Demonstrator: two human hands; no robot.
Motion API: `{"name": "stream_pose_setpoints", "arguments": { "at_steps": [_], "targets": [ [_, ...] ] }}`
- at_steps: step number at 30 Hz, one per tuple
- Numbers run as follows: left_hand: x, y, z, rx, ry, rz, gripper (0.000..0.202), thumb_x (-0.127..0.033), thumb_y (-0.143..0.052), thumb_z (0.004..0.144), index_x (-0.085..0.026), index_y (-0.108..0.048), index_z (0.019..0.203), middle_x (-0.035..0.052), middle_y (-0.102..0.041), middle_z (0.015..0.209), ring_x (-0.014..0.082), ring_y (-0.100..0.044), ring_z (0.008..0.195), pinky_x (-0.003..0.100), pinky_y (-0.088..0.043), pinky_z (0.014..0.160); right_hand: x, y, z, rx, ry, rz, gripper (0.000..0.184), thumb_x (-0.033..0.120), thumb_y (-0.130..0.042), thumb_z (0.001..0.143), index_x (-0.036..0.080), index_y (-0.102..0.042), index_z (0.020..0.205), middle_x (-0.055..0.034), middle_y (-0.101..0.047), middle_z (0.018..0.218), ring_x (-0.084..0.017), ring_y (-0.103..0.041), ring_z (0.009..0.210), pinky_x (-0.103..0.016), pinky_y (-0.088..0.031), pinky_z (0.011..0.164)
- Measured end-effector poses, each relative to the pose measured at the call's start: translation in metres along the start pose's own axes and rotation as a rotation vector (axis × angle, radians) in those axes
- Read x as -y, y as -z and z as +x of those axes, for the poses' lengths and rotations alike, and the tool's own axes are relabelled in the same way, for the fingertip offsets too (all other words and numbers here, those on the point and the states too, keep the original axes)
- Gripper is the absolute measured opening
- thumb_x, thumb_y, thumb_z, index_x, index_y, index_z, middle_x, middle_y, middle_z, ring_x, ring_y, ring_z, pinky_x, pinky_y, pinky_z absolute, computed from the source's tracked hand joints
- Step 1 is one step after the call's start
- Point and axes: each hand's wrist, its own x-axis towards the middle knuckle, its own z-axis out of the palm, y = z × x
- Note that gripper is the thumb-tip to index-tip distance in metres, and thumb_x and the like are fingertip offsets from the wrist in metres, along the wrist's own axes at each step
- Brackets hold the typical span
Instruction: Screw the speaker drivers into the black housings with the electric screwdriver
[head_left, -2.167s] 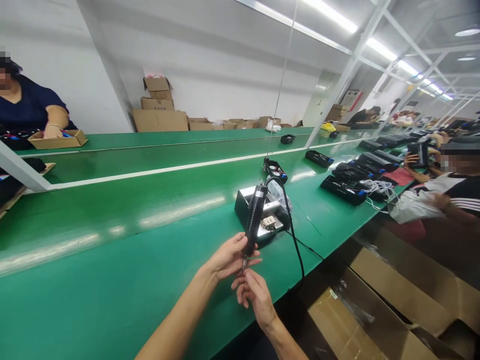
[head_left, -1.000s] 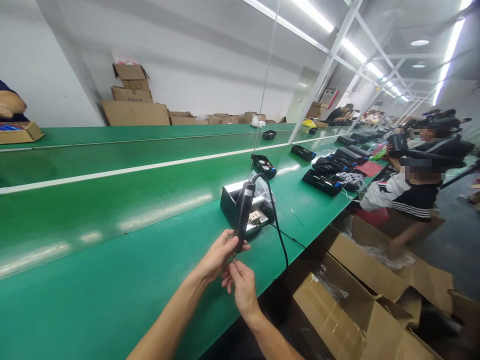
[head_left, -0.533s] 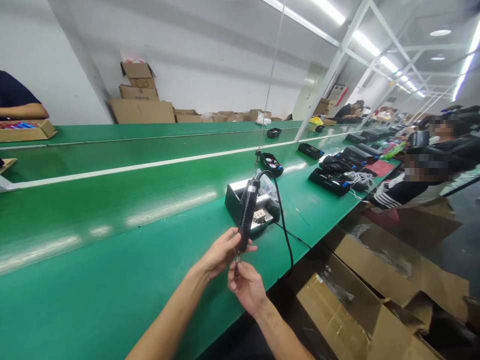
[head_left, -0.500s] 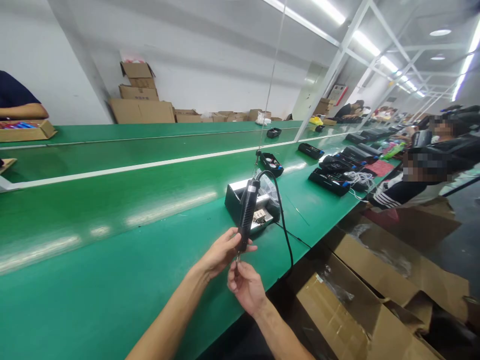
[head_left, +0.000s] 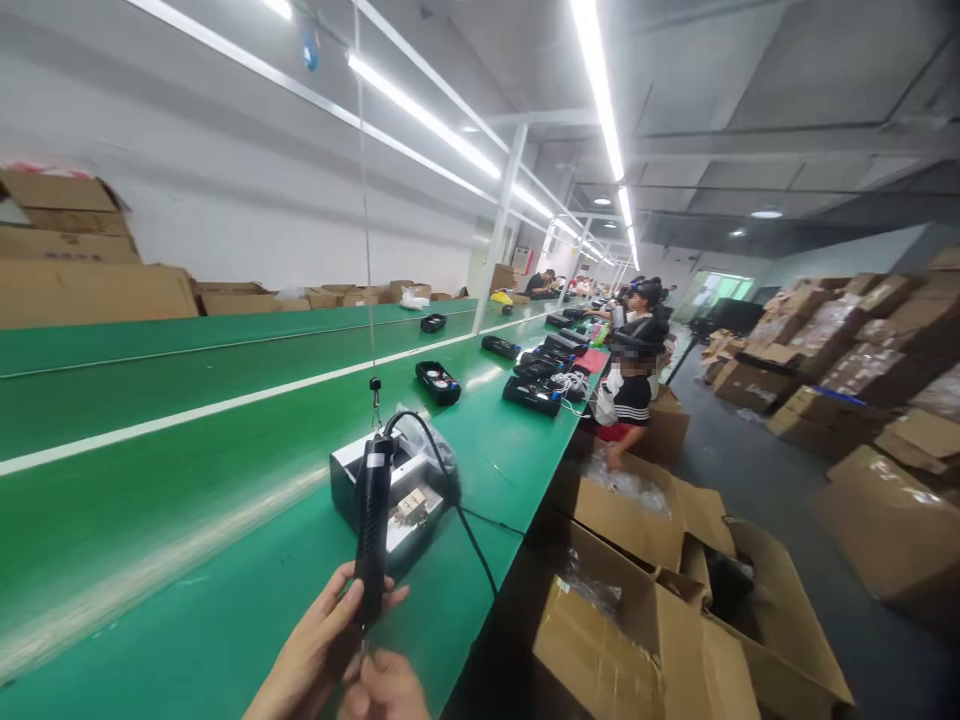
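My left hand (head_left: pixel 328 628) is wrapped around the lower part of a black electric screwdriver (head_left: pixel 373 505), which hangs upright from a wire with its cable looping to the right. Just below, my right hand (head_left: pixel 386 688) is closed in a pinch at the screwdriver's tip. Whatever lies between those fingertips is blurred and too small to name. Behind the screwdriver, on the green bench, stands an open black and silver housing (head_left: pixel 346 492). Inside it sits a pale block-shaped part (head_left: pixel 412 506), and a clear plastic bag (head_left: pixel 435 448) leans at its back.
Farther along the green bench (head_left: pixel 187 590) lie several black housings (head_left: pixel 531 394) and white cables (head_left: pixel 571 386). Co-workers (head_left: pixel 630 395) sit along its right edge. Open cardboard boxes (head_left: pixel 600 640) stand on the floor at right, with stacked cartons (head_left: pixel 885 340) beyond.
The view has swung to the right, so the bench, screwdriver and hands appear farther left and lower. Both hands keep their hold at the screwdriver and its tip.
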Motion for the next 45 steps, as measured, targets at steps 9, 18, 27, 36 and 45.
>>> {"name": "stream_pose_setpoints", "arguments": {
  "at_steps": [9,18,27,36,45],
  "targets": [
    [0.0,0.001,0.005,0.016,0.006,-0.048,0.053,-0.044,-0.092,0.066,-0.021,-0.065,0.106,0.0104,-0.077,0.107,0.034,-0.068,0.123,0.028,-0.058,0.09,-0.003,0.005,0.007,-0.085,0.141,-0.114,0.057,0.066,-0.092,0.052,0.017,-0.063,0.061,0.0037,-0.05,0.04,-0.005,-0.032,0.033,-0.022,-0.016,0.041],
    [0.0,-0.005,0.0,0.044,-0.05,-0.003,0.047,-0.048,-0.084,0.077,-0.023,-0.06,0.109,0.0081,-0.074,0.108,0.0319,-0.071,0.118,0.015,-0.039,0.044,0.013,-0.007,-0.014,-0.09,-0.039,0.088,0.036,0.04,-0.093,0.065,0.013,-0.075,0.079,0.0009,-0.06,0.055,-0.006,-0.042,0.045,-0.021,-0.028,0.051],
    [-0.004,-0.006,-0.005,0.127,-0.106,-0.084,0.04,-0.042,-0.081,0.084,-0.019,-0.059,0.109,0.0071,-0.073,0.102,0.029,-0.075,0.107,0.023,-0.054,0.074,0.024,-0.025,-0.027,-0.038,-0.102,0.154,0.02,0.026,-0.088,0.074,0.015,-0.071,0.074,0.0042,-0.053,0.054,-0.006,-0.036,0.05,-0.02,-0.029,0.053],
    [-0.007,-0.009,-0.009,0.116,-0.076,-0.054,0.043,-0.046,-0.08,0.083,-0.022,-0.057,0.11,0.0083,-0.07,0.107,0.0307,-0.073,0.113,0.014,-0.032,0.041,0.025,-0.025,-0.032,-0.063,-0.112,0.114,0.024,0.03,-0.086,0.075,0.014,-0.074,0.089,0.0029,-0.057,0.059,-0.006,-0.043,0.049,-0.02,-0.027,0.047],
    [-0.007,-0.011,-0.009,0.076,-0.105,-0.055,0.043,-0.042,-0.082,0.083,-0.021,-0.059,0.113,0.0093,-0.072,0.107,0.0288,-0.072,0.114,0.015,-0.046,0.051,0.022,-0.03,-0.032,-0.137,0.065,-0.269,0.039,0.051,-0.083,0.078,0.017,-0.065,0.084,-0.0023,-0.069,0.068,-0.01,-0.055,0.049,-0.021,-0.03,0.046]
  ]
}}
